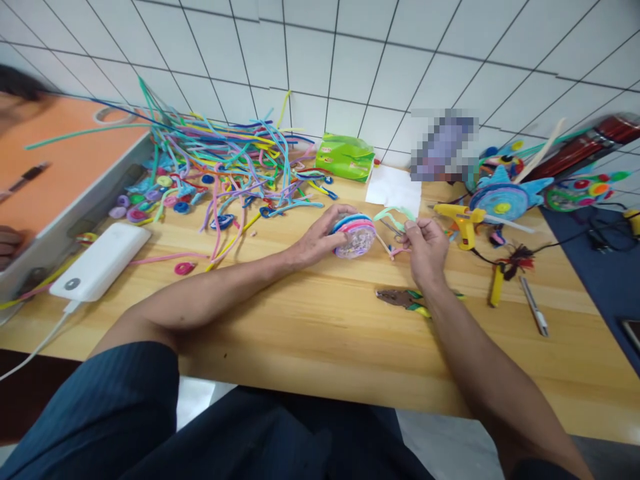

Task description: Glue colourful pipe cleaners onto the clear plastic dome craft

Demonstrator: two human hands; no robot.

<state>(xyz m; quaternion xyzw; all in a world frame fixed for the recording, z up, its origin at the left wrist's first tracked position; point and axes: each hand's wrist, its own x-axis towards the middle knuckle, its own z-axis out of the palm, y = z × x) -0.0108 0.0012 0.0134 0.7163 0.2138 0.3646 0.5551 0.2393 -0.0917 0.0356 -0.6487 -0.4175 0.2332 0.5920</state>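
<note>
My left hand [320,238] is wrapped round the side of a round coiled piece [356,239] with blue, pink and lilac layers, held up over the wooden table. To its right, my right hand [426,245] pinches a pale green fuzzy strip [395,212], which bends in a loop toward the coiled piece. A short pink stem [400,252] shows just left of my right fingers. Pliers [400,299] with green and yellow handles lie below my right wrist, partly hidden by the forearm.
Many coloured stems [250,153] are heaped at the back left, near a white power bank [100,261]. A green packet [345,157] and white paper [394,190] stand behind my hands. At right are a yellow glue gun [466,223], a blue coiled figure [503,200] and a pen [534,307].
</note>
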